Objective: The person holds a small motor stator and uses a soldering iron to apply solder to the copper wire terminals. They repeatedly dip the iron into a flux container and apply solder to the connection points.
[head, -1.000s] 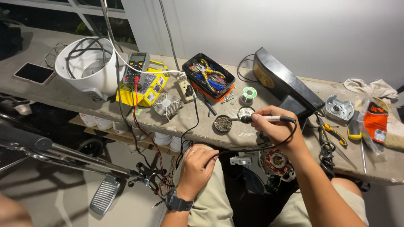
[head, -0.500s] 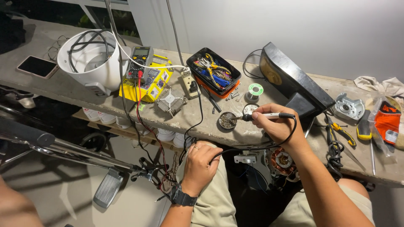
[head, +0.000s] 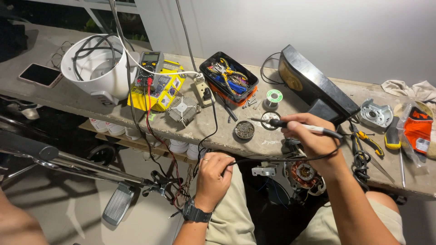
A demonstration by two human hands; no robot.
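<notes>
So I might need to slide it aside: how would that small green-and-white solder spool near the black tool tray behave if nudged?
The small green-and-white solder spool lies flat on the grey workbench, so it would probably slide rather than roll. It looks small and likely light, so a nudge may send it into the loose screws beside it.

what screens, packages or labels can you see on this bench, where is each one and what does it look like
Multimeter: upright against the white housing, grey body, pale rectangular screen.
Smartphone: flat at far left, dark screen, pinkish rim.
Plastic packet: far right, orange and black with a white label.
</notes>
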